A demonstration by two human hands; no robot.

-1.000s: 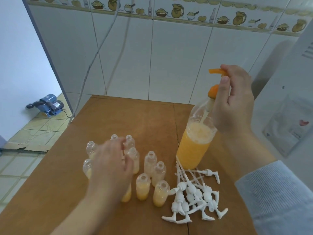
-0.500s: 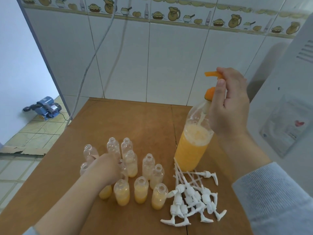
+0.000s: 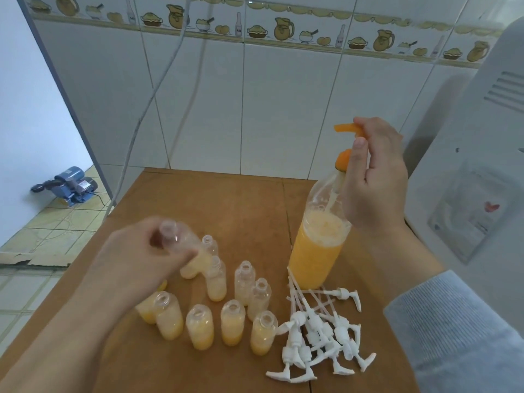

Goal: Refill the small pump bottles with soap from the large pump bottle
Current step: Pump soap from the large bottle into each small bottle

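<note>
- White pump heads [image 3: 320, 333]: a loose heap lying on the near right part of the wooden table [image 3: 215, 199], dip tubes pointing up toward the base of the large bottle.
- Small bottles, front row [image 3: 232, 321]: uncapped, upright, standing side by side just left of the pump heads; each holds some pale orange soap in its lower part.
- Small bottles, back group [image 3: 245, 276]: more uncapped bottles standing just behind the front row, partly filled, some partly hidden by the left hand.
- Left hand [image 3: 141, 256]: raised above the left end of the group, fingers curled around one small bottle; blurred.
- Held small bottle [image 3: 184, 251]: tilted, open neck toward the upper left, off the table; pale soap sits in its lower end.
- Large bottle [image 3: 317, 245]: clear, upright on the table just behind the pump heads and right of the small bottles; orange soap with a foamy top fills more than half of it.
- Orange pump [image 3: 344, 143]: on top of the large bottle, spout pointing left.
- Right hand [image 3: 374, 171]: at the neck of the large bottle, thumb and fingers closed on the orange pump; a grey sleeve [image 3: 453, 321] covers the forearm.
- Tiled wall [image 3: 255, 95]: white, behind the table, with a patterned border of jugs and bowls.
- Blue motor [image 3: 71, 185]: on the tiled floor, far left.
</note>
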